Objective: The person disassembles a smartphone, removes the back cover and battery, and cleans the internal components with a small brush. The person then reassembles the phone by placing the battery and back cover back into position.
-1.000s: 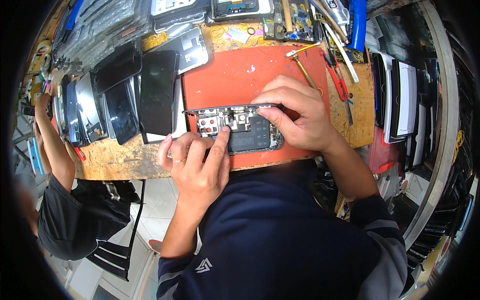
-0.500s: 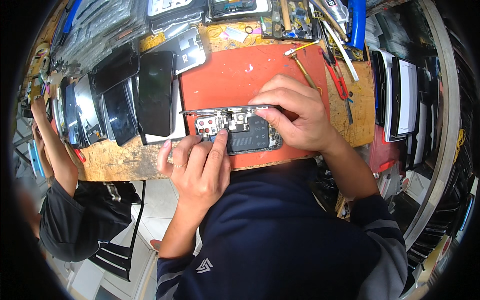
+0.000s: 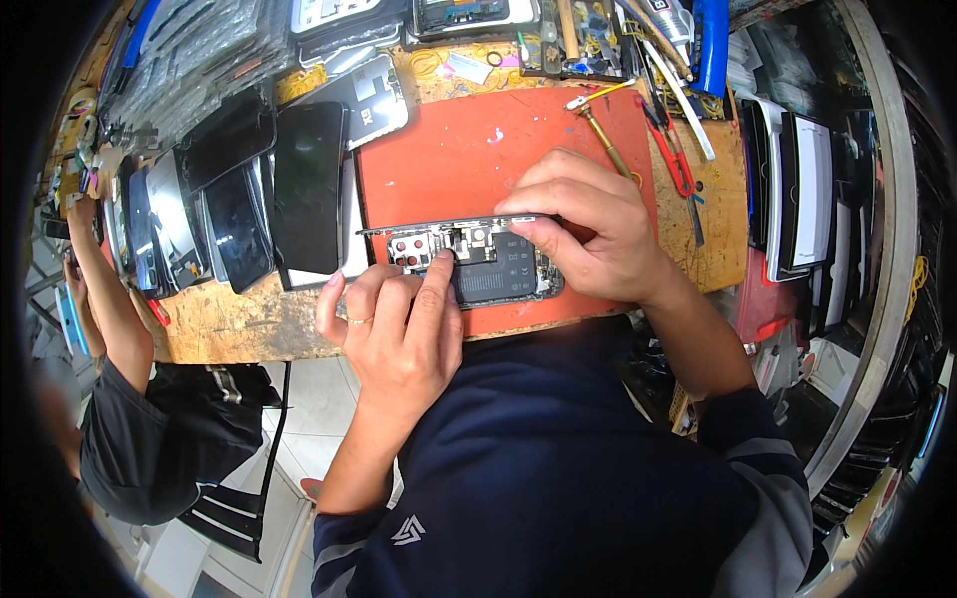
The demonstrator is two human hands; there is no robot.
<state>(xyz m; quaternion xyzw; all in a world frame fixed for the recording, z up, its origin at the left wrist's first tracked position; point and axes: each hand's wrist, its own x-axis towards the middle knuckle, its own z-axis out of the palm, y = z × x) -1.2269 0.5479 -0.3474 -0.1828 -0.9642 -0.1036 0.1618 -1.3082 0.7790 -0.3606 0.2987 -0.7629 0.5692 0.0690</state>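
An opened smartphone [image 3: 508, 281] lies on a red work mat [image 3: 449, 149], with its dark battery, metal shields and camera cluster showing. Along its far edge a thin dark panel [image 3: 429, 227], seen nearly edge-on, stands raised. My right hand [image 3: 588, 224] grips this panel at its right end, thumb on the near side and fingers behind. My left hand [image 3: 394, 324] has its index fingertip pressed on the phone's inner parts beside the camera cluster. Its other fingers are loosely bent and spread, with nothing seen in them.
Dark phone screens [image 3: 309, 184] are piled left of the mat. A brass-coloured screwdriver [image 3: 601, 140] and red-handled pliers [image 3: 673, 159] lie at the right. Boxes [image 3: 802, 189] stand farther right. At the left, a co-worker's arm [image 3: 120, 289] reaches over the bench.
My left index fingertip has shifted slightly up over the phone's inner parts. My right hand keeps its grip on the raised panel in nearly the same place.
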